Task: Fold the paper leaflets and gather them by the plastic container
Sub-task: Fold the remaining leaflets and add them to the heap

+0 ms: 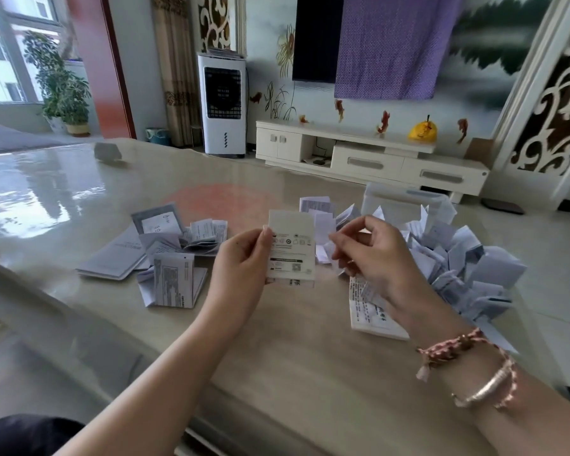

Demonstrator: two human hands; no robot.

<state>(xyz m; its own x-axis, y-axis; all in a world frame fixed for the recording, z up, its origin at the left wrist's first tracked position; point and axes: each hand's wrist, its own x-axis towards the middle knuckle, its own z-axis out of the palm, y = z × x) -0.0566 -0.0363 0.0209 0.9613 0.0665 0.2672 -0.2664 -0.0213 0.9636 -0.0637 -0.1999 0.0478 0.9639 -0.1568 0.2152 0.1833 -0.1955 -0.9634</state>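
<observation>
From the head camera I see my left hand (244, 258) holding a folded leaflet (292, 248) upright above the tabletop (277, 340), thumb and fingers (266, 232) pinched on its left edge. My right hand (372, 255) hovers just beside the leaflet's right edge, fingers loosely curled; I cannot tell whether they grip anything. The plastic container (405, 200) stands at the far right of the tabletop, and a heap of folded leaflets (458, 258) lies in front of it and to its right. A printed leaflet (372, 314) lies flat under my right wrist. To the left, well apart from the container, lies a looser pile of leaflets (165, 258). Bracelets (468, 366) circle my right wrist
</observation>
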